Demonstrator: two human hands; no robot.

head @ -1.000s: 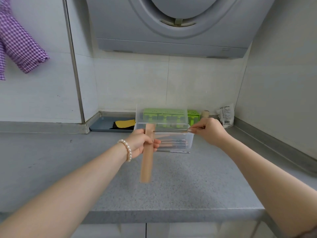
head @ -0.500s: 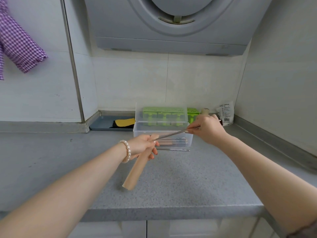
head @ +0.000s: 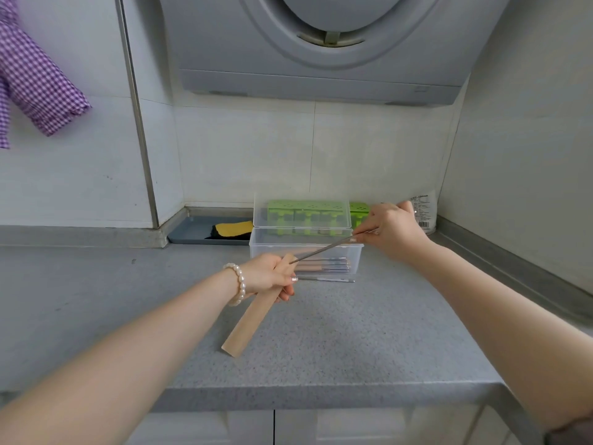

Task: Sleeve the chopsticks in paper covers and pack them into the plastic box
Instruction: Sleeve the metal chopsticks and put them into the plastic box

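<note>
My left hand (head: pixel 271 277) grips the upper end of a tan paper cover (head: pixel 252 321), which slants down to the left above the counter. My right hand (head: pixel 390 231) pinches the thick end of metal chopsticks (head: pixel 324 249); their tips sit at the cover's open mouth by my left fingers. Behind them stands the clear plastic box (head: pixel 261 252) with its lid up, and several sleeved chopsticks (head: pixel 322 266) lie inside. One bare metal chopstick (head: pixel 327 279) lies on the counter right in front of the box.
A green holder (head: pixel 306 216) stands behind the box. A grey tray (head: pixel 189 228) with a yellow and black cloth (head: pixel 231 229) sits at the back left, a white packet (head: pixel 423 210) in the right corner. A range hood (head: pixel 321 43) hangs overhead. The counter edge (head: pixel 288 393) runs close below.
The paper cover has swung from upright to slanting down-left. My right hand has lifted the chopsticks from the box rim and pointed their tips at the cover's mouth.
</note>
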